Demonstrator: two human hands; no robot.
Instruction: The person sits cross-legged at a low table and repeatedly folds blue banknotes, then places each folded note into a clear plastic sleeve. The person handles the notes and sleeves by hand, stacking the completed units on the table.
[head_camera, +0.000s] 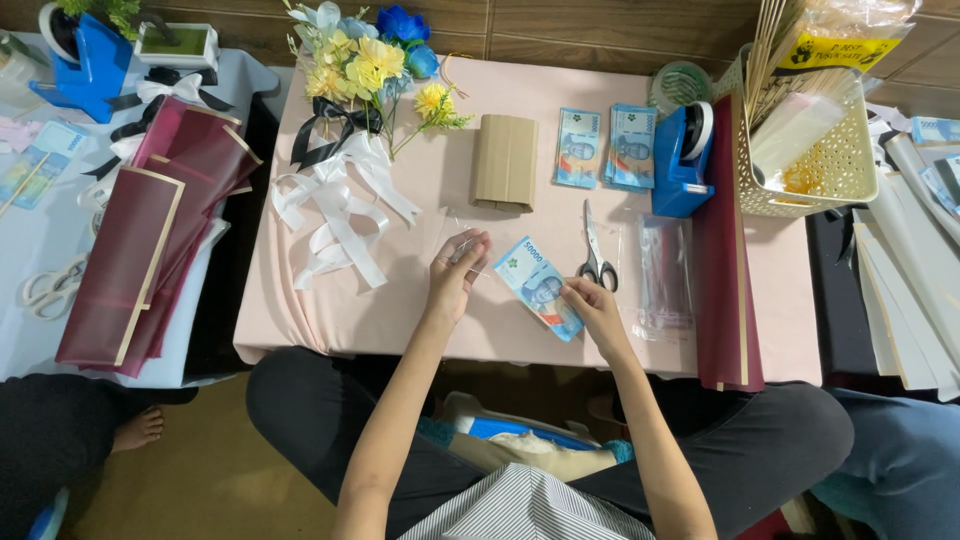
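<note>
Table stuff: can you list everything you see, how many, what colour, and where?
Banknote: one, blue, held over the pink table.
Clear plastic sleeve: one, see-through, at the left hand.
Scissors: one pair, black-handled, right of the banknote.
Banknote stacks: two, blue, far side of the table.
Tape dispenser: one, blue, beside the stacks.
Cardboard roll: one, tan, table middle.
Artificial flowers: one bunch, yellow and blue, far left.
Ribbons: several, white and black, under the flowers.
Basket: one, cream, far right.
Wrapping sheets: several, maroon, left side table.
Left hand: pinching the sleeve.
Right hand: holding the banknote.
</note>
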